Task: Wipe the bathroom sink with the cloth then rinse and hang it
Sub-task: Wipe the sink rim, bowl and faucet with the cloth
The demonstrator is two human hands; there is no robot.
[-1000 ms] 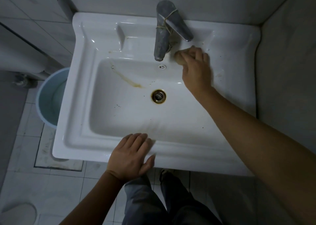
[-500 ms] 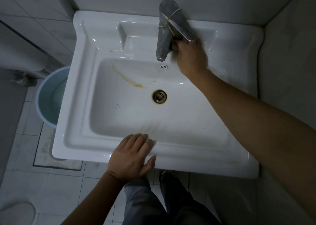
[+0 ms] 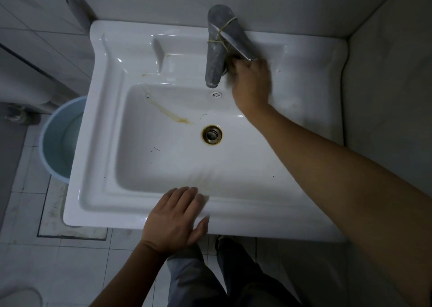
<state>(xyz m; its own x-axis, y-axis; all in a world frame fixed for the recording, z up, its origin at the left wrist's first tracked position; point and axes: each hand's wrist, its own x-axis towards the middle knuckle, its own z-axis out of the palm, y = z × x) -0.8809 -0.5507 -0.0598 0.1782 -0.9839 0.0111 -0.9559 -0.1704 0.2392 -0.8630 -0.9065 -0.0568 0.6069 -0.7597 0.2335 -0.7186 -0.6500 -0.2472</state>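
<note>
The white sink (image 3: pixel 98 143) fills the view, with a brown streak (image 3: pixel 168 112) running down the basin toward the drain (image 3: pixel 212 135). My right hand (image 3: pixel 253 84) is blurred with motion against the base of the grey faucet (image 3: pixel 216 49), just under its handle. Its fingers are curled over the cloth (image 3: pixel 230 70), of which only a dark scrap shows at the fingertips. On the sink's front rim my left hand (image 3: pixel 175 218) lies flat with its fingers straight.
A pale blue bucket (image 3: pixel 58 138) stands on the tiled floor under the sink's left side. Walls close in behind the sink and on its right. My legs (image 3: pixel 210 278) are below the front rim.
My right hand has moved with the cloth from the ledge right of the faucet up against the faucet base, under the handle. My left hand has stayed on the rim.
</note>
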